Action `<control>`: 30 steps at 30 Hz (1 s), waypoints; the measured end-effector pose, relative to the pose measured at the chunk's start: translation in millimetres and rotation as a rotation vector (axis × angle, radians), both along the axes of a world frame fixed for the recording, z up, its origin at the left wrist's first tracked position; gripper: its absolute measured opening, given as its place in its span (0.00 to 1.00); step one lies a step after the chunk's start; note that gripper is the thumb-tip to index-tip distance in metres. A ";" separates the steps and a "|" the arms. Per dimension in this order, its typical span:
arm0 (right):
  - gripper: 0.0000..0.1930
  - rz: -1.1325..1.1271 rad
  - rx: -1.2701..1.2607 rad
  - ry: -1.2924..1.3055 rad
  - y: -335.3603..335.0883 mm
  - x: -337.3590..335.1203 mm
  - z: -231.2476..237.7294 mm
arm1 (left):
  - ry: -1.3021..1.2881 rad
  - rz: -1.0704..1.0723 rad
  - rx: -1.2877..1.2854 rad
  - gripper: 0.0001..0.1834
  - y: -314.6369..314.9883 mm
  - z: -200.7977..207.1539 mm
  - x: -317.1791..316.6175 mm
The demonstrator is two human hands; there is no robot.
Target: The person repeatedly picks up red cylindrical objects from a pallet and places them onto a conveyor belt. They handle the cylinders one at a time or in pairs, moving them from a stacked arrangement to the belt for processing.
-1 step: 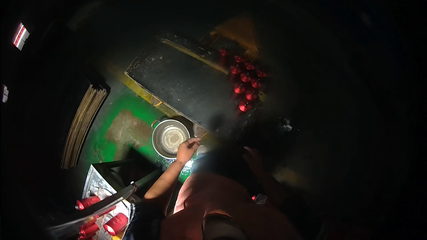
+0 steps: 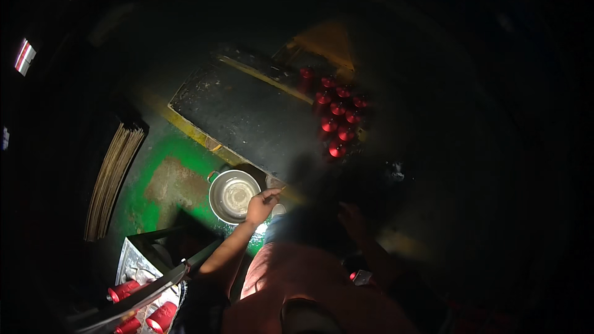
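Left hand (image 2: 262,205): lit, at the pot's right edge; fingers bunched, whether pressed together or around something small cannot be told. Right hand (image 2: 351,215): in deep shadow, apart from the left; grip cannot be told.

Pot (image 2: 218,200): grey, round, upright on the green floor (image 2: 162,159), just beside the platform (image 2: 241,108). Risk: a knock from the left wrist, which overlaps the rim in view, could tip or shift it.

Red cylinders (image 2: 337,109): close cluster at the platform's far right end. Risk: poor light and tight spacing could let one bump topple several.

Tray (image 2: 128,252): lower left, more red cylinders lying in it. Risk: being loose on their sides, they could roll.

Hidden or unclear: contact between left hand and pot; whether the pot holds liquid; the right hand's fingers; the tray, cut off below; nearly everything at right, lost in darkness.
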State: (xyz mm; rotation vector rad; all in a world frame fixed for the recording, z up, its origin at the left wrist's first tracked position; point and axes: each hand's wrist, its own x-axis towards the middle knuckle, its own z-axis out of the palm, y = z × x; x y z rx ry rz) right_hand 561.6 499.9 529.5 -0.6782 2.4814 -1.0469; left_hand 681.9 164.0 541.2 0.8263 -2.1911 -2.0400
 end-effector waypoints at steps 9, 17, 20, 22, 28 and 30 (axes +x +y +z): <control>0.33 -0.089 0.283 0.208 -86.2 -148.9 -74.8 | 0.113 -0.526 -0.588 0.32 -6.6 -76.8 -254.8; 0.34 -0.202 0.264 0.274 -128.1 -199.5 -175.7 | 0.350 -0.423 -0.901 0.31 40.1 -182.9 -373.8; 0.29 -0.215 0.215 0.252 -128.0 -205.2 -181.3 | 0.280 -0.410 -0.923 0.30 45.8 -202.8 -388.3; 0.27 -0.221 0.188 0.275 -129.0 -207.4 -186.3 | 0.185 -0.405 -0.961 0.30 44.4 -209.8 -394.0; 0.21 -0.323 0.131 0.193 -129.0 -211.9 -196.3 | 0.462 -0.332 -0.694 0.24 29.3 -227.2 -408.5; 0.21 -0.284 0.133 0.233 -123.2 -213.1 -198.9 | 0.347 -0.307 -0.646 0.20 25.5 -222.9 -401.4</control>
